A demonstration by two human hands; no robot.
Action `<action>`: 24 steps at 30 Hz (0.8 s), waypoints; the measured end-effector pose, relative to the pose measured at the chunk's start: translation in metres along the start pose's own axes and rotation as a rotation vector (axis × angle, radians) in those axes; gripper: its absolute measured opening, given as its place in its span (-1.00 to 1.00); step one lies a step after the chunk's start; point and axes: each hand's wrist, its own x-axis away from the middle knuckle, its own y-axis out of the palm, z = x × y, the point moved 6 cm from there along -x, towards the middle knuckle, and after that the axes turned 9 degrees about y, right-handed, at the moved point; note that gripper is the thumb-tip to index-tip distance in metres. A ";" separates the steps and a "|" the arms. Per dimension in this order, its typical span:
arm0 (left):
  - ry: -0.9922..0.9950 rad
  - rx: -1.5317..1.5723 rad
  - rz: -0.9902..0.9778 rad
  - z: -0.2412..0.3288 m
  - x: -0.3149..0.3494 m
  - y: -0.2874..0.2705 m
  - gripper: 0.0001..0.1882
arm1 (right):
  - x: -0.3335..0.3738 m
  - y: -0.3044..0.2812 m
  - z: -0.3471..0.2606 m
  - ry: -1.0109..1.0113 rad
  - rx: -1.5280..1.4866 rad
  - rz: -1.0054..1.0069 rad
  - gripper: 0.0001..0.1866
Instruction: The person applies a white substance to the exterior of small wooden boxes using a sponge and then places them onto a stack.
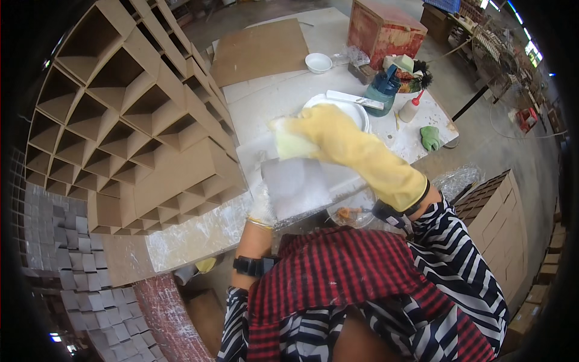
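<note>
In my right hand (pixel 325 128), covered by a long yellow rubber glove, is a pale whitish-yellow sponge (pixel 291 146), held above the far edge of a square sheet. The light grey sheet (pixel 297 188) lies in front of me, its surface whitish and glossy in places. My left hand (pixel 262 204), in a thin white glove, grips the sheet's left edge; its fingertips are partly hidden. Just beyond my right hand stands a round white tub (pixel 365 116), partly covered by the glove, with a white flat bar (pixel 354 100) across its rim.
Stacked brown cardboard grids (pixel 175 145) rise at the left of the white-stained table (pixel 199 236). Farther back are a white bowl (pixel 318 63), a teal jug (pixel 382 92), a red-tipped bottle (pixel 410 110), a green glove (pixel 430 138) and a red-stained box (pixel 386 30). More cardboard (pixel 497 226) stands at right.
</note>
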 end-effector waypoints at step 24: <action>0.380 -1.229 -0.203 0.046 0.030 0.036 -0.64 | 0.055 -0.013 0.003 -0.058 -0.807 -0.027 -0.30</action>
